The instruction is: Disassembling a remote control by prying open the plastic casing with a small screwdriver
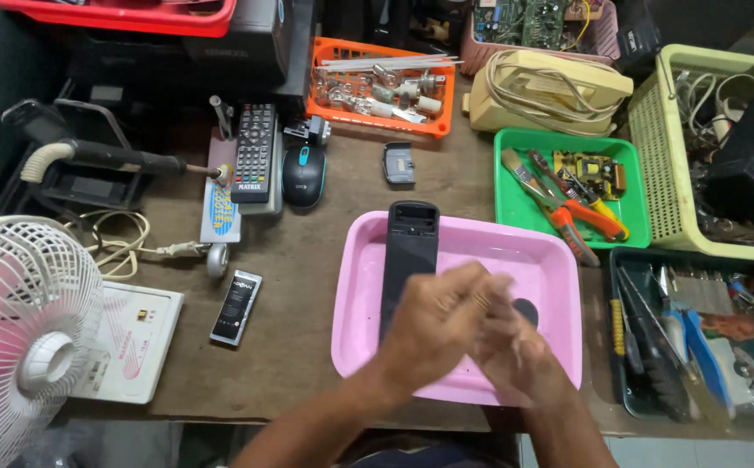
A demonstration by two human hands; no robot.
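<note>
At the far left, a white table fan [22, 338] is seen at the edge of the brown workbench [299, 260], with a flat white box [134, 342] just beside it. Behind these, a soldering iron [108, 158] is laid across a dark stand. Nearer the middle, a small black battery [237, 307] is lying flat on the bench, and a black remote control [255, 152] and a black computer mouse [304, 175] are set side by side behind it.

A pink plastic tray [546, 260] is placed at the centre of the bench. A long black remote casing [410, 251] is laid in the tray's left part, its top end resting over the far rim. The left hand [433, 325] and the right hand [516, 351] are held together above the tray, touching each other and partly covering the casing's near end. The fingers are blurred; they appear curled and pressed close, but what is pinched between them cannot be told. A small dark part [526, 309] is glimpsed just behind the right hand.

Behind the tray, an orange basket [383, 87] of metal parts is set. To the right, a green tray [568, 195] holding pliers and a circuit board is seen, then a yellow-green basket [663, 156] and a dark tray of tools [698, 347].
</note>
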